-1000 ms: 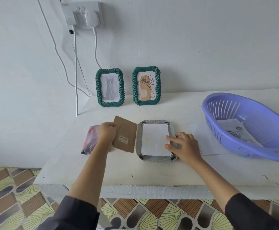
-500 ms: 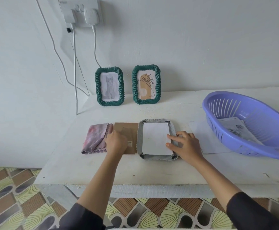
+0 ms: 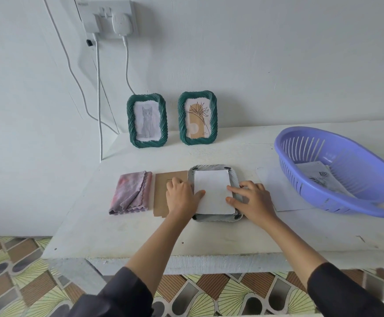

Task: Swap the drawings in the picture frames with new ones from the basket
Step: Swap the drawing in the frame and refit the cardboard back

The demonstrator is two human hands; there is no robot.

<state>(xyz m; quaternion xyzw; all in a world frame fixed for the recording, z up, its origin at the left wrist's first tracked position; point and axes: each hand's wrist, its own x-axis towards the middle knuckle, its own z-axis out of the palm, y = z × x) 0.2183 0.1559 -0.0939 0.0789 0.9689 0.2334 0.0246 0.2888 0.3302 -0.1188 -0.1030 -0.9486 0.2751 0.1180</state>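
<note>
1. Head view, centre of frame: we find one picture frame (image 3: 216, 193) lying face down on the white table (image 3: 209, 234), its back open and a white sheet (image 3: 212, 192) seated in the recess, blank side up.
2. Left hand (image 3: 180, 197) rests flat, fingers together and closed on nothing, thumb touching the sheet's left edge; its palm covers part of the brown backing board (image 3: 161, 191) lying just left of the frame.
3. Right hand (image 3: 251, 197) is spread, fingers apart, fingertips pressing the sheet's right edge and the frame's rim. It grips nothing.
4. Left of the board lies a folded pink cloth (image 3: 131, 193).
5. Upper centre: two green frames stand against the wall, one with a cat drawing (image 3: 147, 121), one with a plant drawing (image 3: 197, 118).
6. Right of frame: the purple basket (image 3: 323, 200) holds further drawings (image 3: 319, 177); a loose white paper (image 3: 282, 193) lies between basket and open frame.
7. Judgement: the step in hand is seating the sheet squarely in the open frame. We cannot tell which drawing it carries.
8. Judgement: the next move calls for laying the backing board over the sheet while one hand keeps it aligned, then securing the dark corner tabs.
</note>
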